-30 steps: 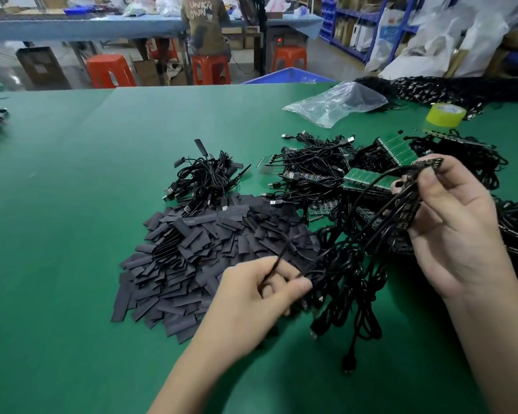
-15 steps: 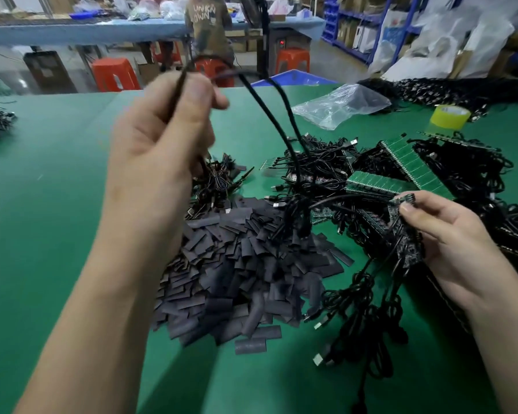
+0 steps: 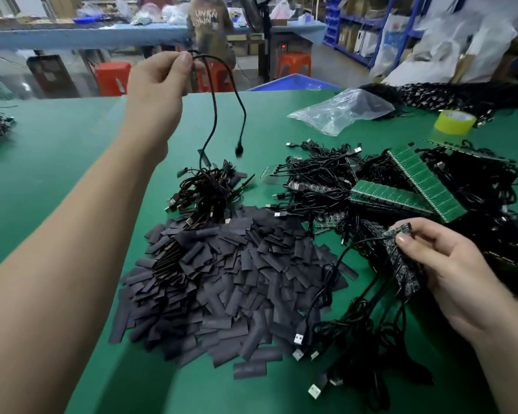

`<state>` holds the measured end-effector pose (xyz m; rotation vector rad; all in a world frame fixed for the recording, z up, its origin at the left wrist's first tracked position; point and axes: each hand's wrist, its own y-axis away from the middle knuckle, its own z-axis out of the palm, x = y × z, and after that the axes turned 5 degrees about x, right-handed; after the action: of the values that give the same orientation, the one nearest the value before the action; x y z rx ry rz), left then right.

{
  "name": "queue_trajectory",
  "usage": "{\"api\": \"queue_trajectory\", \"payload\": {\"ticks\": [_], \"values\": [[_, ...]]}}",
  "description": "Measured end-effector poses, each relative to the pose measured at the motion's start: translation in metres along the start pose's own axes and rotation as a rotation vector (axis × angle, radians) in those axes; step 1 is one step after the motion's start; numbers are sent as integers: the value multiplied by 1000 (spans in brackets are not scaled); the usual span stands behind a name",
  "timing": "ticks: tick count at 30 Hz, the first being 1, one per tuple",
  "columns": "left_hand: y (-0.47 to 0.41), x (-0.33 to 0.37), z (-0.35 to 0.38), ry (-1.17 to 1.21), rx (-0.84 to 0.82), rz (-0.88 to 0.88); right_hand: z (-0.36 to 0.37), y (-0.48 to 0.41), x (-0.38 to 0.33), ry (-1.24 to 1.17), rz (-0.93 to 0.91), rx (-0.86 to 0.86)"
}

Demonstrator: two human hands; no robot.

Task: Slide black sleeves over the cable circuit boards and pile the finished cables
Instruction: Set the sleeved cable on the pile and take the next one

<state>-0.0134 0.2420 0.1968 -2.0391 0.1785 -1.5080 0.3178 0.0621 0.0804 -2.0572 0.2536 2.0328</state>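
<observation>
Green tabletop (image 3: 57, 150) with cable-sleeving stock, workshop shelving behind.

Head view: a clear plastic bag (image 3: 340, 113) lies near the far edge, contents not discernible; a yellow tape roll (image 3: 454, 122) sits at the far right. Open surface runs along the left edge. The left hand (image 3: 159, 82) is raised over the far edge, fingertips pinched on a looped black cable (image 3: 219, 94) whose ends dangle above the finished-cable pile (image 3: 210, 189). Loose black sleeves (image 3: 222, 282) heap at centre. The right hand (image 3: 449, 270), near the right edge, pinches a dark circuit board (image 3: 401, 255) with cables trailing below; green board panels (image 3: 416, 186) lie beyond.
</observation>
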Motion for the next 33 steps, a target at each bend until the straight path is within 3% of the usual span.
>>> {"api": "queue_trajectory", "payload": {"ticks": [6, 12, 15, 20, 23, 29, 33], "values": [[-25, -36, 12, -186, 65, 122, -3, -5, 9, -3, 0, 0], [12, -121, 25, -583, -278, -102, 2, -8, 13, -1, -2, -3], [32, -148, 21, -756, -322, -128, 3, -8, 15, -2, -2, 2], [58, -144, 10, -712, -255, 59, 4, -7, 15, -18, -12, -2], [71, -127, 10, -770, -349, 156, 7, -7, 14, -21, -14, -21], [84, -107, 14, -904, -638, 120, 10, -5, 15, -16, -5, -37], [87, -114, 18, -855, -547, 44, 7, -5, 16, -6, 4, -32]]}}
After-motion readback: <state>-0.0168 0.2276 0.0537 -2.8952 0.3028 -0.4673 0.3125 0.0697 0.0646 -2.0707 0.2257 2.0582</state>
